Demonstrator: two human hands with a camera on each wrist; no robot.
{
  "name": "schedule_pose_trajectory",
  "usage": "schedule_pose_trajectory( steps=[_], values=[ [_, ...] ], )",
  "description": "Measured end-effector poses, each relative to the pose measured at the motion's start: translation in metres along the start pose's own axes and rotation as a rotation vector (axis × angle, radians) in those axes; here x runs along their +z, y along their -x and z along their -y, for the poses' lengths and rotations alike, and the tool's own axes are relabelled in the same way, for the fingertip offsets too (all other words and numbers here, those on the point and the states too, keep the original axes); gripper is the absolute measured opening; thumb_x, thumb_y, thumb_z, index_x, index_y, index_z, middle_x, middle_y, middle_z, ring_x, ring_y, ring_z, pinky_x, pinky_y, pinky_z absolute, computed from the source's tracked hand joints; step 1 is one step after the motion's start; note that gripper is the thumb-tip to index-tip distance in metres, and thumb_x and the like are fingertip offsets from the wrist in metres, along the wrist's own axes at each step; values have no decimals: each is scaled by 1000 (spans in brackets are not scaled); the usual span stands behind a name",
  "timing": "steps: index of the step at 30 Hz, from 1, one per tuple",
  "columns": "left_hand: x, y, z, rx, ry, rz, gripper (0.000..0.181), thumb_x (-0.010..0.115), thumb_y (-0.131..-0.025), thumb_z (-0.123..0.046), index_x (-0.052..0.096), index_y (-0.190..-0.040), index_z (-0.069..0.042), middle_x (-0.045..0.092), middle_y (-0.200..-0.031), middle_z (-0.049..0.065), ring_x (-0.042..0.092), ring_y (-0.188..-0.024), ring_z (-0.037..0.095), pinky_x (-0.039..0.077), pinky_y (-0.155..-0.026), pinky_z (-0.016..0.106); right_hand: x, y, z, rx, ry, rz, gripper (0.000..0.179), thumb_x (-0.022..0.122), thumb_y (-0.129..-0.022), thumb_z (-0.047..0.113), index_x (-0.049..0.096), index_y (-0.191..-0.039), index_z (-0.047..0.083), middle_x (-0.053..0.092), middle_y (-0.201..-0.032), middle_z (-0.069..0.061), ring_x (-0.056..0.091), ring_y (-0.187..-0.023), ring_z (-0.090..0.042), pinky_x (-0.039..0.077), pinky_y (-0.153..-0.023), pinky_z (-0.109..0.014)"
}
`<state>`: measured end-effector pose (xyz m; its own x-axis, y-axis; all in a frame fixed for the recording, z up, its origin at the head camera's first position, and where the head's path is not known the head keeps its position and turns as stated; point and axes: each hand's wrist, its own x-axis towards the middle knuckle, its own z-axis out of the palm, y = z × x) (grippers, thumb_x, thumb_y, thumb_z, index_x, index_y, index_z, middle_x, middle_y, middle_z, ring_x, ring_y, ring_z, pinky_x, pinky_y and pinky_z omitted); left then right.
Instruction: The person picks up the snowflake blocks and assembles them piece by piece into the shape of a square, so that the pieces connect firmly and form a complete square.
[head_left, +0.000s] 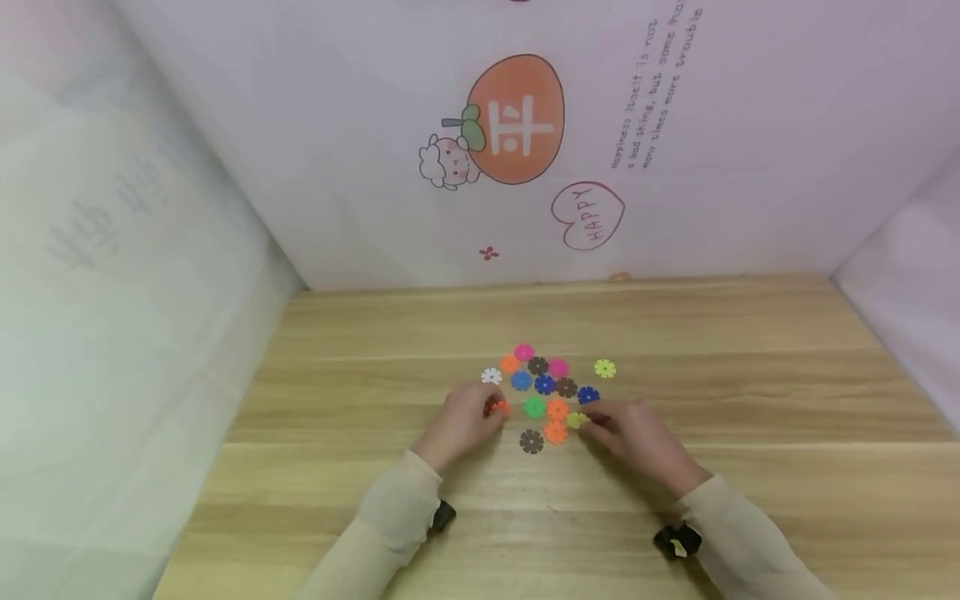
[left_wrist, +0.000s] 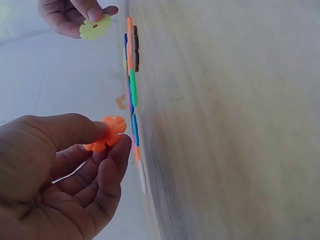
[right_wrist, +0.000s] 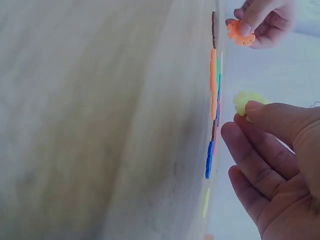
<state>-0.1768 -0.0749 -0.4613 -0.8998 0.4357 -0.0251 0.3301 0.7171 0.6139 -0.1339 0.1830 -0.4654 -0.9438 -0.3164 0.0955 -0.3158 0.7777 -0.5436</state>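
Between thumb and fingers, my left hand (head_left: 462, 422) pinches an orange notched plastic disc (left_wrist: 113, 131), a snowflake-shaped building piece. My right hand (head_left: 637, 437) pinches a yellow notched disc (right_wrist: 245, 101) by its edge. Both discs are held just above the table, apart from each other. Flat between and beyond the hands lie more such discs: a green one (head_left: 534, 407), a light blue one (head_left: 521, 381), two orange ones, a brown one (head_left: 532, 442) nearest me, and a white one (head_left: 491, 376) beyond my left hand. A dark blue disc (head_left: 588, 395) lies by my right fingertips.
The wooden table (head_left: 337, 358) meets a printed cloth wall (head_left: 375, 167) at the back, with cloth at both sides. A yellow disc (head_left: 605, 368) lies apart at the right; pink discs, one of them a pink disc (head_left: 524, 352), lie farthest back. Black straps circle both wrists.
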Motion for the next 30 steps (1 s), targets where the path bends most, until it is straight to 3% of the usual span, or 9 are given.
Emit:
schedule_pose_trajectory(
  steps=[6,13,18,25,30],
  values=[
    [-6,2,2,-93,204,-38,13,69,-84,-17,66,-95,-12,66,-86,-2,61,-79,9,52,-72,20,-4,-4,-1,-38,-30,-85,12,72,-82,19,71,-94,16,72,-86,4,66,-78,-8,55,-73,-28],
    [-9,7,4,-122,372,-73,15,69,-83,-18,66,-96,-11,67,-92,3,63,-82,12,53,-72,21,-5,-4,0,-122,-70,-192,14,74,-79,11,72,-92,12,73,-89,0,68,-82,-15,55,-78,-36],
    [-10,8,3,-163,490,-57,19,69,-84,-24,65,-98,-13,67,-97,4,63,-88,15,54,-72,25,-6,-5,1,-145,-109,-254,13,75,-77,9,72,-89,14,73,-88,2,69,-81,-13,55,-79,-37],
    [-11,6,-1,-236,628,-19,20,70,-83,-27,66,-99,-15,65,-95,1,60,-87,14,53,-76,33,-4,-9,3,-157,-136,-280,15,76,-76,7,73,-88,16,73,-88,3,69,-81,-12,55,-80,-37],
    [-11,8,-5,-222,694,-1,19,70,-83,-22,66,-99,-11,65,-92,3,61,-84,15,54,-76,36,-1,-8,8,-106,-198,-252,14,75,-77,10,72,-87,19,72,-87,8,67,-83,-7,53,-84,-38]
  ],
)
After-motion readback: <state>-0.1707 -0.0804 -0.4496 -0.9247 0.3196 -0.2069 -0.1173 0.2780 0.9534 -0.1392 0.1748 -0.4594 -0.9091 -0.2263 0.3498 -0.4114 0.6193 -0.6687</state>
